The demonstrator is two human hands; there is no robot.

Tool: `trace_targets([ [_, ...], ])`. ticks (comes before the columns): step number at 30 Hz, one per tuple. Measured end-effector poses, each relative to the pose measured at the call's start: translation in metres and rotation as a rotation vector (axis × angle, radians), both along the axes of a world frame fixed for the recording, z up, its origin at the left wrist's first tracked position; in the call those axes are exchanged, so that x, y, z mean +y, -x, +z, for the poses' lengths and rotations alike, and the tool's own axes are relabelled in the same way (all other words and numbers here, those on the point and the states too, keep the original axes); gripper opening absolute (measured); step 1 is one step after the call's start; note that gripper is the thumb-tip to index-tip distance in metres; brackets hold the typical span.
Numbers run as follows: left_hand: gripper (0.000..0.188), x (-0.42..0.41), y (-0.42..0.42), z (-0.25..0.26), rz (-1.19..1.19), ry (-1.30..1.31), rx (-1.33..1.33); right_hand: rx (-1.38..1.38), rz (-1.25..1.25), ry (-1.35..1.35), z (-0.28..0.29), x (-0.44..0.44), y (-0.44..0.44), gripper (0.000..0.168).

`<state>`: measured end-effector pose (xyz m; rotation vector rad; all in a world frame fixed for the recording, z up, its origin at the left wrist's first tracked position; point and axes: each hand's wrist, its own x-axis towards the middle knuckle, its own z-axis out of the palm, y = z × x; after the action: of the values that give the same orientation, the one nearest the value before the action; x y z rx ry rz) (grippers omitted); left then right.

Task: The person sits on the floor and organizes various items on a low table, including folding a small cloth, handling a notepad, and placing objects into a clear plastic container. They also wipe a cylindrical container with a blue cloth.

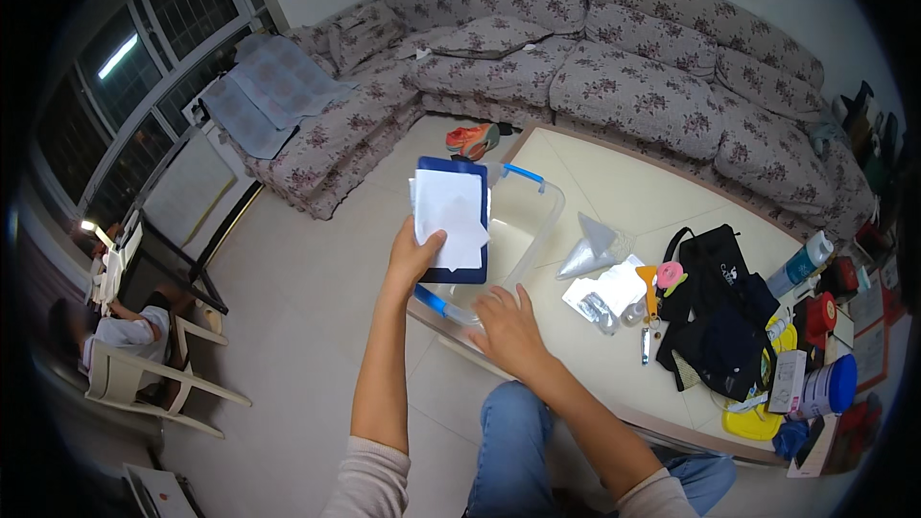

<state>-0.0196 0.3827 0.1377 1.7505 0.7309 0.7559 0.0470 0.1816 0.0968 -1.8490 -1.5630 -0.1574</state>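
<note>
My left hand grips a dark blue folder or flat case with loose white papers on top, the thumb pressing on the papers. Both are held over the left part of a transparent plastic storage box with blue latches, and hide some of it. The part of the box's inside that shows looks bare. Fingers spread, my right hand is at the near rim of the box and holds nothing; whether it touches the rim I cannot tell. The box stands on the table's left end.
On the tiled table lie silvery plastic pouches, crumpled white paper, a nail clipper, black bags and a blue-lidded tin. A floral sofa runs behind. At left, a person sits on a chair.
</note>
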Motion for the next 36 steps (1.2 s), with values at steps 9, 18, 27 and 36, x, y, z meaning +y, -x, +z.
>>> trace_targets([
  [9, 0.051, -0.002, -0.040, -0.047, -0.317, 0.292, 0.327, -0.151, 0.050, 0.295, -0.004, -0.032, 0.018, 0.020],
  [18, 0.062, 0.022, -0.086, -0.094, -0.291, -0.069, 1.024, -0.157, 0.066, 0.175, -0.009, -0.033, 0.021, 0.018],
  [27, 0.050, -0.006, -0.076, -0.102, -0.499, -0.699, 1.166, -0.105, 0.059, 0.163, -0.004, -0.037, 0.026, 0.017],
  [36, 0.042, -0.054, -0.070, -0.034, -0.643, -0.617, 0.580, 0.132, 0.116, -0.092, -0.008, -0.046, 0.026, 0.036],
])
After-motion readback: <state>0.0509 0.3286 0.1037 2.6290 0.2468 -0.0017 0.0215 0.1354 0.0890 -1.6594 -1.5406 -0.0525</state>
